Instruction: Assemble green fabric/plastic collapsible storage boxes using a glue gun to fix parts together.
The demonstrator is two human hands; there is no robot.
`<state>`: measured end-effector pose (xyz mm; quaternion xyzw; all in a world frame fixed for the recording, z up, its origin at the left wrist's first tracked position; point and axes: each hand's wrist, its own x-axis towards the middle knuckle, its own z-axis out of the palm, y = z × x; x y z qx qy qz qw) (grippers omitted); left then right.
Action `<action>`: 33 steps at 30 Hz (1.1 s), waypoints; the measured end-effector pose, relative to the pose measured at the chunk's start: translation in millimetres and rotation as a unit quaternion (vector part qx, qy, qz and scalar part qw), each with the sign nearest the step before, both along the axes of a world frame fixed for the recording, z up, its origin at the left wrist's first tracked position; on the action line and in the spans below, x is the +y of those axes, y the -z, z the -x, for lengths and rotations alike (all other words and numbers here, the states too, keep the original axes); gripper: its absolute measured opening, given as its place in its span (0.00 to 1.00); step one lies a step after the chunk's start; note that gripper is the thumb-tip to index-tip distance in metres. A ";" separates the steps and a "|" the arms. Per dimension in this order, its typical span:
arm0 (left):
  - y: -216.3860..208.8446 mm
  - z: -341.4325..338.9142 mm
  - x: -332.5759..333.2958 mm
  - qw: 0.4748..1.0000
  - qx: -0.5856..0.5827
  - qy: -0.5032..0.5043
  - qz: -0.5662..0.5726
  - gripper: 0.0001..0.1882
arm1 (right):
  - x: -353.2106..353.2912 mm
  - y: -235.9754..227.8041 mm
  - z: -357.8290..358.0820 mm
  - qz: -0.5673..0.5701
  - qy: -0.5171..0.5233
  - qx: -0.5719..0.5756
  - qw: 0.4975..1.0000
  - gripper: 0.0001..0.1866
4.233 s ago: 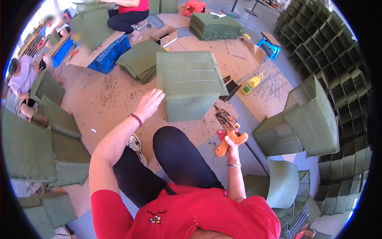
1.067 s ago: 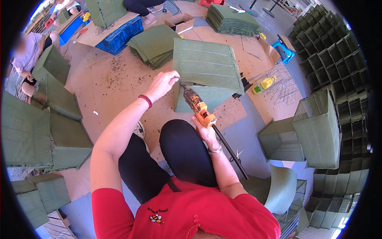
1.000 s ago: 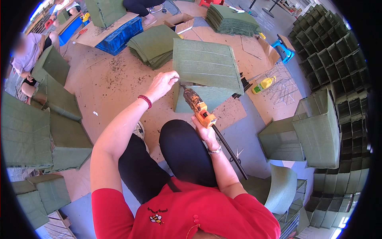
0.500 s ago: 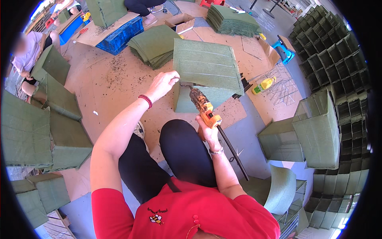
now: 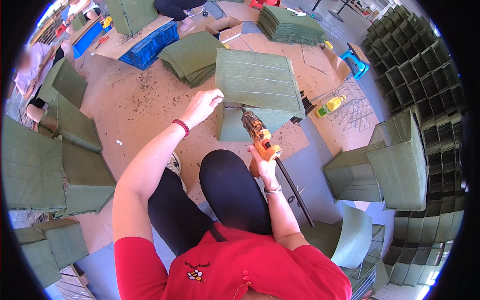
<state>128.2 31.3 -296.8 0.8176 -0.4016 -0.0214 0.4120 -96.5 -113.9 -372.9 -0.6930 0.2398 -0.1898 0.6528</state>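
In front of me is a green fabric-covered box (image 5: 232, 126), with a square green panel (image 5: 256, 75) lying over its top. The panel's near edge stands up a little, leaving a gap above the box. My left hand (image 5: 205, 104) pinches the panel's near left corner between thumb and fingers. With my right hand (image 5: 264, 167) I grip an orange hot glue gun (image 5: 260, 134) whose front end is coated in dark residue. Its nozzle points into the gap, close to the box's edge. From its back end runs a long black glue stick (image 5: 294, 192).
Stacks of green sheets (image 5: 192, 57) lie beyond the box. Right of it are black sticks (image 5: 306, 106), a yellow bottle (image 5: 331, 106) and metal wire frames (image 5: 357, 112). Green boxes (image 5: 397, 160) stand on both sides. A co-worker (image 5: 35, 75) sits at the far left.
The glue gun has moved slightly to the right, its nozzle now farther from my left hand. My left hand stays at the panel's corner.
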 end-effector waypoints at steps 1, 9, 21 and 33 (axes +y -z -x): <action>-0.2 0.1 -0.2 1.000 0.000 0.000 0.000 0.05 | -0.4 -0.1 0.3 -0.003 0.007 0.000 1.000 0.07; -0.6 -1.0 0.1 0.999 0.018 -0.007 -0.025 0.05 | 0.8 -10.3 3.7 -0.023 0.018 -0.007 1.000 0.06; 6.4 -4.9 -0.4 1.000 0.013 -0.004 -0.004 0.05 | -2.7 -11.7 5.5 -0.038 0.037 -0.003 0.999 0.07; 3.5 -3.0 0.2 1.000 0.017 -0.007 -0.010 0.05 | -1.7 -22.6 8.2 -0.046 0.035 -0.010 0.998 0.06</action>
